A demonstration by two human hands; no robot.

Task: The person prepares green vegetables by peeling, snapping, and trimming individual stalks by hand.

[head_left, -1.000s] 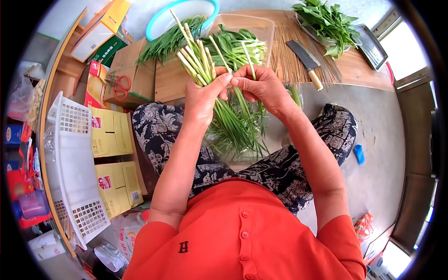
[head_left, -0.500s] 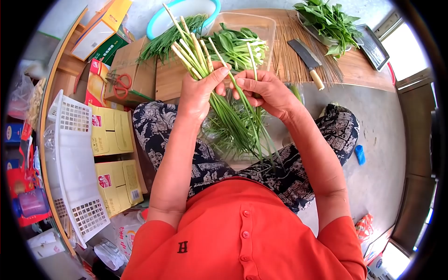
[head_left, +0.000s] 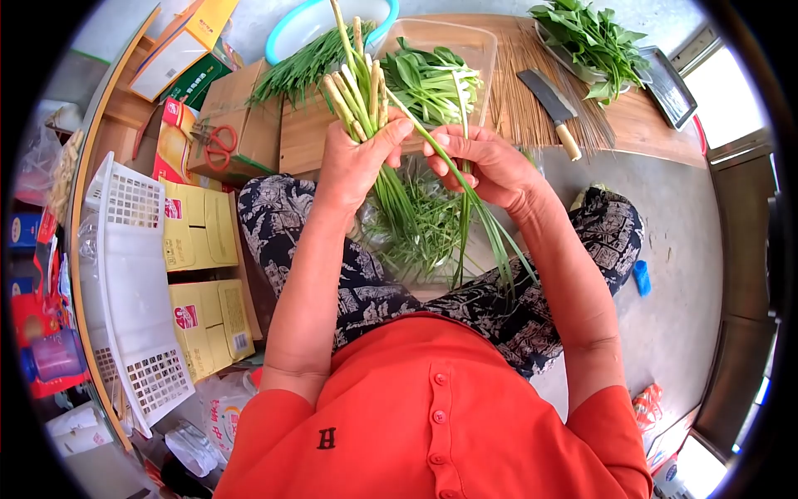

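My left hand (head_left: pixel 362 160) is closed around a bunch of scallion-like stalks (head_left: pixel 356 87), their pale ends pointing up and away and their long green leaves hanging below. Between the thumb and fingers of my right hand (head_left: pixel 490 165) are a couple of separate stalks (head_left: pixel 420 126); one slants up left toward my left hand, the other stands nearly upright. Their green leaves trail down over my lap. Beneath both hands, loose thin greens (head_left: pixel 416 224) lie on what looks like clear plastic.
On the low wooden table (head_left: pixel 307 137) are a clear tray of leafy greens (head_left: pixel 432 83), thin sticks (head_left: pixel 511 91), a cleaver (head_left: pixel 549 104) and a bowl of leaves (head_left: pixel 590 41). A blue-rimmed basin (head_left: pixel 274 41) holds chives. Red-handled scissors (head_left: pixel 219 148) rest by a cardboard box (head_left: pixel 249 121) at left.
My right hand has shifted slightly right, and its slanting stalk has swung away from the bunch, its leaves now further right. The bunch in my left hand stands more upright.
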